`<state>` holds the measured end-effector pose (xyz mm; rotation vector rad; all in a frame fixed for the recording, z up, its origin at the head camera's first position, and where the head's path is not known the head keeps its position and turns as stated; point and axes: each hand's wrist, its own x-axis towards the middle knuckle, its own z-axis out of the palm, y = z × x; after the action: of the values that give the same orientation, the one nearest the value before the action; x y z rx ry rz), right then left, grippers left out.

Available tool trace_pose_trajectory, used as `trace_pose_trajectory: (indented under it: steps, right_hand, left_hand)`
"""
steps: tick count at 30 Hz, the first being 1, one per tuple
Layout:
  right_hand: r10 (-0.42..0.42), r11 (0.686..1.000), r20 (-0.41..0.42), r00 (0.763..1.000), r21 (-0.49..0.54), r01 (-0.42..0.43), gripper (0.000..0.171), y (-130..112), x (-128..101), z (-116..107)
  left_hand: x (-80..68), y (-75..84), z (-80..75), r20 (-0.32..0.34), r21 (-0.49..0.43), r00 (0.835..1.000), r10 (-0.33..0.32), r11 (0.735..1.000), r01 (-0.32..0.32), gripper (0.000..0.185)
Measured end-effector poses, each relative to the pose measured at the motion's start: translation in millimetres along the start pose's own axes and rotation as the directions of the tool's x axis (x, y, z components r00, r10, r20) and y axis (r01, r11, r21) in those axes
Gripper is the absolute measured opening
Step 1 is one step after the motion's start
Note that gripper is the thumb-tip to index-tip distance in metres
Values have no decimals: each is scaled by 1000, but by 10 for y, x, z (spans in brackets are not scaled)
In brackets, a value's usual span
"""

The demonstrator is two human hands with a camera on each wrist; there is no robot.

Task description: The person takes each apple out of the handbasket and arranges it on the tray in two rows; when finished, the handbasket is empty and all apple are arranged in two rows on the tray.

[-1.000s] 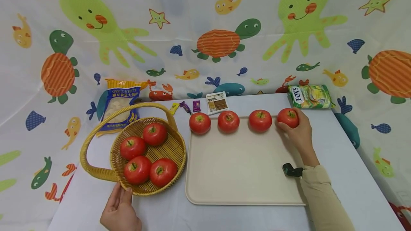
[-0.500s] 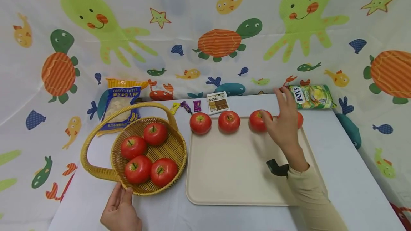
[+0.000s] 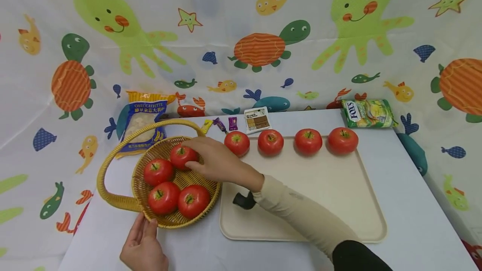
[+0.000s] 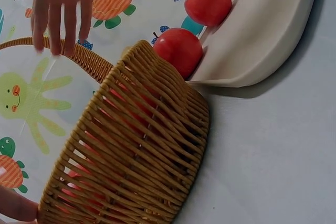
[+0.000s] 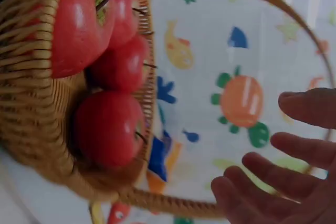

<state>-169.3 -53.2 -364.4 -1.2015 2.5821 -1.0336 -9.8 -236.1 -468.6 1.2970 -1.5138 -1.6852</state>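
Now right hand [image 3: 214, 162] spread over basket apple [image 3: 182, 156]; left hand [image 3: 143, 248] at basket [image 3: 113, 195] rim.

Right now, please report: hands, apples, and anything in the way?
Right hand open, reaching over back apple in wicker basket. Left hand rests open at basket rim. Four apples in basket, four on tray. Basket handle arches nearby.

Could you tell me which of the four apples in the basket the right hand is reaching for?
The rear apple, farthest from the person: the right hand is at it, while the other three lie clear of it.
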Motion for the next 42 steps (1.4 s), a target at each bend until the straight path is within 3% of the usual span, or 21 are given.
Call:
trace_pose_trajectory:
  steps: [4, 10, 16, 19, 24, 30, 36, 42]
  right_hand:
    - [33, 990, 106, 994, -143, -18, 53, -24, 407, 256]
    - [101, 928, 218, 971, -372, -13, 58, 78, 751, 560]
    - [172, 914, 339, 925, -405, -22, 66, 163, 840, 668]
    - [183, 913, 365, 913, -407, -21, 66, 180, 836, 677]
    - [196, 939, 394, 898, -340, -56, 67, 218, 795, 685]
    - [177, 983, 457, 872, -118, -137, 82, 319, 692, 730]
    - [119, 992, 404, 907, -19, -121, 80, 371, 591, 786]
    - [170, 984, 288, 943, 7, -180, 84, 358, 514, 799]
  left_hand:
    - [10, -9, 3, 1, -1, 1000, 10, 1000, -10, 48]
    - [6, -11, 7, 2, 8, 1000, 18, 1000, -18, 47]
    - [-7, 2, 5, -3, 12, 1000, 13, 1000, -13, 47]
    - [-3, 6, 9, -2, 22, 1000, 14, 1000, -14, 47]
    - [5, 7, 16, -3, 37, 1000, 14, 999, -14, 47]
    - [-2, -5, 1, 4, 18, 1000, 10, 1000, -10, 48]
    - [-18, 7, -4, -2, 13, 1000, 21, 1000, -20, 48]
    - [-26, 16, 1, -5, 21, 1000, 19, 1000, -19, 48]
